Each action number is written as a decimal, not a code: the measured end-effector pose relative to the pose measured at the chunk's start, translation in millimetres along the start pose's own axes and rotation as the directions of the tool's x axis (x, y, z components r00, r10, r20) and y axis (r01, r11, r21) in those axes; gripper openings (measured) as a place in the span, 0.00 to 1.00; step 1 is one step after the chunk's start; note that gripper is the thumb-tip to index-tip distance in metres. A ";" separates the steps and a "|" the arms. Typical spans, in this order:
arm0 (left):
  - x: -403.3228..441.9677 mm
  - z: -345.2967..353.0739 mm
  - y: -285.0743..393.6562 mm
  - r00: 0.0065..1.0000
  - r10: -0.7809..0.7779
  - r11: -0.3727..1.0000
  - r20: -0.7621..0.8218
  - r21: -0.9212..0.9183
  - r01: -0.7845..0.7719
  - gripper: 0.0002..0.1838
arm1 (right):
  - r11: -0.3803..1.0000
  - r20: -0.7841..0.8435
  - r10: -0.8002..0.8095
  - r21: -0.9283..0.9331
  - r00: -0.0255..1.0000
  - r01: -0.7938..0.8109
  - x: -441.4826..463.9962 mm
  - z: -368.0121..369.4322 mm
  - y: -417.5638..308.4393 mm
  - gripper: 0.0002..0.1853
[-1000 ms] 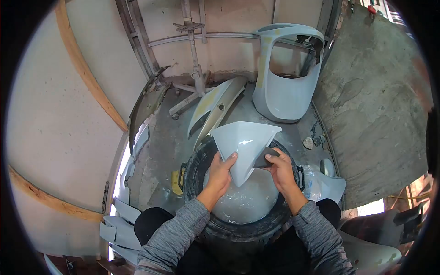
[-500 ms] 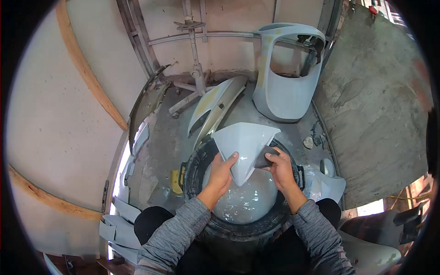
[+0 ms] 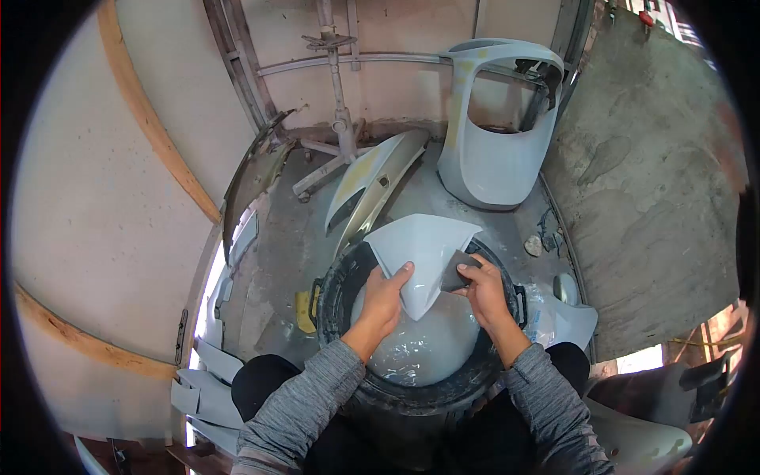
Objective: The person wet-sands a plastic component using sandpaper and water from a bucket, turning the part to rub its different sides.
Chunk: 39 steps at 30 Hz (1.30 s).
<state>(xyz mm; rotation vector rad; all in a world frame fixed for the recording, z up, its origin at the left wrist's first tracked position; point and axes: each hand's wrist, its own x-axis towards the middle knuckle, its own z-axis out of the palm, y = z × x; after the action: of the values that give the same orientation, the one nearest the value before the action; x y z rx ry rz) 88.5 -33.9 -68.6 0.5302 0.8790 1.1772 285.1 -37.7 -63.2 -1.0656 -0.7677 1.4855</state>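
Observation:
A glossy light-grey, wedge-shaped body panel (image 3: 423, 249) is held over a black tub (image 3: 336, 293) of cloudy water (image 3: 427, 348). My left hand (image 3: 381, 299) grips the panel's left edge, thumb on top and fingers hidden beneath. In my right hand (image 3: 484, 289) is a dark grey piece of sandpaper (image 3: 454, 273), pinched between thumb and fingers. The sheet lies against the panel's right edge. The panel's pointed end faces me, above the water.
Behind the tub lie a long painted panel (image 3: 368, 178) and a large grey shell with an opening (image 3: 495, 162). A metal stand (image 3: 340, 119) is by the back wall. More grey panels (image 3: 214, 392) are at left. Something yellow (image 3: 304, 313) sits beside the tub.
The body panel has tilted very slightly, its far edge a little lower in view. Both hands keep nearly the same place and grip.

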 end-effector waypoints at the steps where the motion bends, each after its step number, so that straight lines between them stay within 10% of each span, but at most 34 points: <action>1: -2.1 2.0 1.2 1.000 -0.010 1.000 -0.024 0.001 0.010 0.25 | 1.000 -0.002 0.006 0.006 1.000 -0.006 0.5 -0.5 1.4 0.12; 39: 14.5 -13.4 -6.3 0.994 -0.110 0.991 0.018 -0.071 0.111 0.20 | 0.992 0.159 -0.128 0.016 0.979 0.127 -11.9 0.9 -1.0 0.04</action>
<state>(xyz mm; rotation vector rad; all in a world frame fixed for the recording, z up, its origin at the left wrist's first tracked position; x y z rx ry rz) 82.9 -23.3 -85.5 0.4252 0.8404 1.0989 284.7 -49.0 -59.5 -0.8825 -0.9267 1.4743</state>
